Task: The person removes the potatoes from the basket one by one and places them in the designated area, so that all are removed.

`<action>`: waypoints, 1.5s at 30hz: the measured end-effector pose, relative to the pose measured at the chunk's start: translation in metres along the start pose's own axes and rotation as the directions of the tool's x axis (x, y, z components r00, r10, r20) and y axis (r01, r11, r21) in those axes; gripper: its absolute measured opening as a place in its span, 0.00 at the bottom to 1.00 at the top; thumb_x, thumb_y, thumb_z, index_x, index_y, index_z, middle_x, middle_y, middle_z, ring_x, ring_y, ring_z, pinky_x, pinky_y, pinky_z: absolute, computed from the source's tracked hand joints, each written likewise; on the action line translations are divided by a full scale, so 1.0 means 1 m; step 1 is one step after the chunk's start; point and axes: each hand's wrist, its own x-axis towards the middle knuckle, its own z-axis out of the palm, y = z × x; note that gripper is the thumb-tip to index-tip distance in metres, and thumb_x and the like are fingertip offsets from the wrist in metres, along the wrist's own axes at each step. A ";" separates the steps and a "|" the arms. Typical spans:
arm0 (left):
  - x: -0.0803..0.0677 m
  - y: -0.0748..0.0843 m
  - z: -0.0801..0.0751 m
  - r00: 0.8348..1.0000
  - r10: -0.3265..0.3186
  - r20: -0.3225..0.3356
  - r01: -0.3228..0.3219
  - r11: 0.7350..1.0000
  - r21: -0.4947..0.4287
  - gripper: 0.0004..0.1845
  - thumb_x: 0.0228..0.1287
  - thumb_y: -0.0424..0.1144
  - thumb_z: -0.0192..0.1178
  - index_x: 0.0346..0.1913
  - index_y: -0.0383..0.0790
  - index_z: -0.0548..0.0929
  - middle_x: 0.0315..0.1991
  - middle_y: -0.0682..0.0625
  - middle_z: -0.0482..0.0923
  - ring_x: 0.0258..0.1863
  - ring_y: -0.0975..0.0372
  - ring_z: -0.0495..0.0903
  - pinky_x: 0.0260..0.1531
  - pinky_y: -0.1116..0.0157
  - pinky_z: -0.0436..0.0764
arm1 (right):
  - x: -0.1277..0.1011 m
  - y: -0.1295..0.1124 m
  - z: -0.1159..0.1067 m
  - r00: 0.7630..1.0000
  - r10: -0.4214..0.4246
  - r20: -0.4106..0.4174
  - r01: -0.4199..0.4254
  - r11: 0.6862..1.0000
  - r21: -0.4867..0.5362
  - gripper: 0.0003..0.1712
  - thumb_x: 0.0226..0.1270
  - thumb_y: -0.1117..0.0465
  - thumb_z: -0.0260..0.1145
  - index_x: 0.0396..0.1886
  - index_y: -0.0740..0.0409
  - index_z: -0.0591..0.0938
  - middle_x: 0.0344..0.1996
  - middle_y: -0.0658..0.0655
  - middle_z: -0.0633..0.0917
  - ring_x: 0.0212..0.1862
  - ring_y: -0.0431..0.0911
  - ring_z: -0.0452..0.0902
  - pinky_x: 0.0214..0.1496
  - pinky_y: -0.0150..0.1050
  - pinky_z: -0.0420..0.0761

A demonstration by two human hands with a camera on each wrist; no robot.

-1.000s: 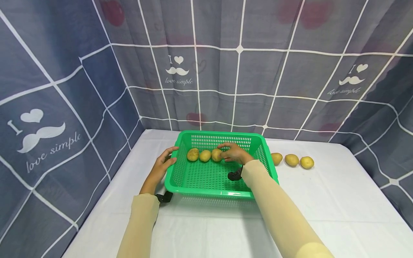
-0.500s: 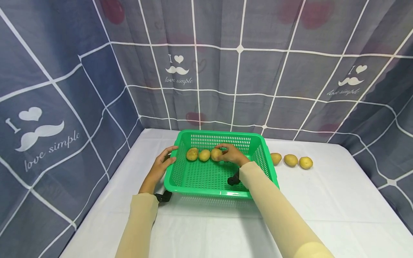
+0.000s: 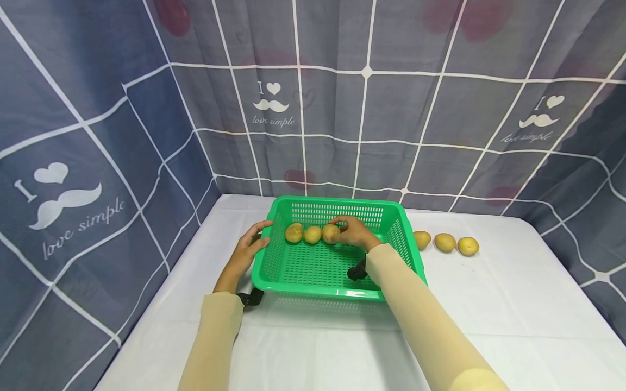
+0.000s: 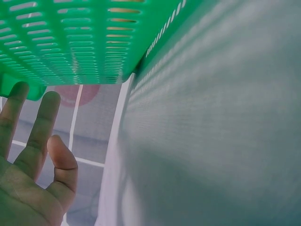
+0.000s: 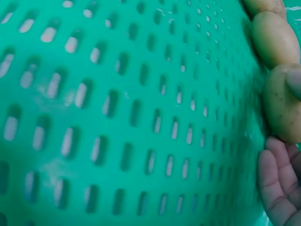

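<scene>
Inside the green plastic basket (image 3: 298, 290), three potatoes form a row toward the back: a left potato (image 3: 294, 233), a middle potato (image 3: 313, 234) and a right potato (image 3: 330, 233). My right hand (image 3: 356, 233) reaches in and holds the right one between thumb and fingers. In the right wrist view that potato (image 5: 283, 106) touches the middle potato (image 5: 275, 40), and curled fingertips (image 5: 270, 169) show below it. My left hand (image 3: 243, 252) is at the basket's left rim with fingertips on it. Its fingers look extended in the left wrist view, beside the basket wall (image 4: 80, 47).
On the white tablecloth (image 3: 303, 353), right of the basket, several potatoes' row shows three: one (image 3: 422, 239) partly behind the rim, a middle one (image 3: 445, 242) and an outer one (image 3: 468, 246). A grey checked curtain (image 3: 332, 108) hangs behind and at the sides.
The right hand keeps hold of the right potato in the row, with almost no movement. The left hand stays at the rim. The whole view shifts slightly.
</scene>
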 end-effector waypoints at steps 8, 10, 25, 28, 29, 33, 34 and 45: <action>0.001 -0.001 0.002 1.000 -0.010 0.009 0.009 1.000 0.010 0.27 0.83 0.34 0.52 0.79 0.29 0.67 0.83 0.33 0.58 0.78 0.36 0.64 0.72 0.45 0.70 | -0.003 0.002 -0.007 0.999 0.010 0.032 -0.013 0.997 0.076 0.31 0.67 0.69 0.77 0.69 0.65 0.81 0.51 0.68 0.86 0.49 0.54 0.86 0.53 0.52 0.89; 0.001 0.000 0.002 1.000 -0.010 0.009 0.010 1.000 0.014 0.27 0.83 0.34 0.52 0.79 0.29 0.67 0.84 0.33 0.57 0.78 0.36 0.63 0.73 0.41 0.68 | -0.003 0.002 -0.008 0.999 0.014 0.040 -0.017 0.996 0.092 0.31 0.67 0.69 0.77 0.69 0.66 0.81 0.50 0.68 0.86 0.48 0.53 0.85 0.53 0.53 0.89; -0.003 0.005 0.001 1.000 -0.012 0.011 0.011 1.000 0.016 0.27 0.84 0.34 0.51 0.79 0.29 0.67 0.84 0.32 0.56 0.80 0.35 0.60 0.74 0.40 0.66 | -0.004 -0.004 -0.013 0.995 -0.023 0.100 0.010 0.991 0.133 0.30 0.64 0.72 0.73 0.67 0.69 0.79 0.51 0.67 0.85 0.46 0.50 0.83 0.53 0.47 0.88; -0.003 0.006 0.002 1.000 -0.012 0.011 0.012 1.000 0.020 0.27 0.84 0.34 0.51 0.79 0.28 0.67 0.84 0.32 0.56 0.80 0.35 0.60 0.74 0.39 0.65 | -0.005 -0.007 -0.014 0.995 -0.053 0.089 0.040 0.989 0.142 0.31 0.63 0.71 0.73 0.66 0.69 0.79 0.53 0.67 0.83 0.45 0.49 0.81 0.50 0.43 0.87; -0.003 0.006 0.002 1.000 -0.014 0.012 0.013 1.000 0.020 0.27 0.84 0.34 0.51 0.79 0.29 0.67 0.84 0.32 0.56 0.80 0.35 0.60 0.74 0.40 0.66 | -0.005 -0.008 -0.015 0.995 -0.059 0.083 0.046 0.987 0.152 0.31 0.62 0.71 0.73 0.66 0.69 0.79 0.53 0.68 0.82 0.45 0.48 0.81 0.49 0.43 0.87; -0.002 0.006 0.001 1.000 -0.026 0.008 0.025 0.999 0.028 0.27 0.84 0.34 0.51 0.80 0.30 0.67 0.84 0.33 0.57 0.79 0.36 0.62 0.74 0.41 0.67 | -0.005 -0.013 -0.017 0.995 -0.075 0.063 0.061 0.978 0.198 0.33 0.61 0.72 0.70 0.68 0.68 0.79 0.56 0.67 0.79 0.44 0.48 0.80 0.51 0.45 0.87; -0.002 0.006 0.001 1.000 -0.025 0.008 0.024 0.999 0.027 0.27 0.84 0.34 0.51 0.80 0.30 0.67 0.84 0.33 0.57 0.79 0.36 0.63 0.73 0.42 0.68 | -0.005 -0.014 -0.018 0.995 -0.075 0.060 0.061 0.975 0.215 0.33 0.60 0.72 0.69 0.69 0.68 0.79 0.57 0.67 0.78 0.44 0.48 0.80 0.53 0.47 0.87; -0.001 0.004 0.001 1.000 -0.018 0.007 0.017 0.999 0.028 0.27 0.84 0.34 0.52 0.79 0.29 0.67 0.83 0.32 0.58 0.79 0.34 0.61 0.75 0.37 0.64 | -0.015 -0.032 -0.028 0.991 -0.130 -0.028 0.129 0.896 0.425 0.34 0.66 0.76 0.67 0.73 0.71 0.75 0.61 0.68 0.75 0.49 0.50 0.82 0.54 0.45 0.88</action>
